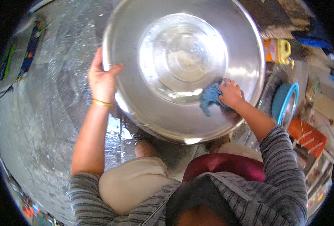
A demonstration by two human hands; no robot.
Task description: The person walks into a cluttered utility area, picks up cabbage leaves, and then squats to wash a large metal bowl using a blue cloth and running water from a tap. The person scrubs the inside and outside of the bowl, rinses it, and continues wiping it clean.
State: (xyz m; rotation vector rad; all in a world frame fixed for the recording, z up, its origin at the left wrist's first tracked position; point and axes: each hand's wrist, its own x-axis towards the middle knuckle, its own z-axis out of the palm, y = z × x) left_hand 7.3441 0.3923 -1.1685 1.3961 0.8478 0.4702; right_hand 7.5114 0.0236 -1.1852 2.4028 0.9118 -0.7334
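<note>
A large round shiny metal basin [167, 118] with a wide rim stands before me, its inside facing up towards the camera. My left hand [102, 77] grips the basin's left edge, thumb on the inner side and fingers around the outside. In my right hand [231, 93] is a crumpled blue cloth [212, 96], pressed on the lower right of the inner surface. The basin's middle is bright with reflections, so I cannot tell whether water lies in it.
Wet grey floor [51, 113] spreads on the left. At the right are a yellow-and-orange plastic jug [278, 52], a blue-rimmed tub [279, 103] and an orange-red plastic item [308, 137]. A dark red rounded object [223, 166] is by my lap.
</note>
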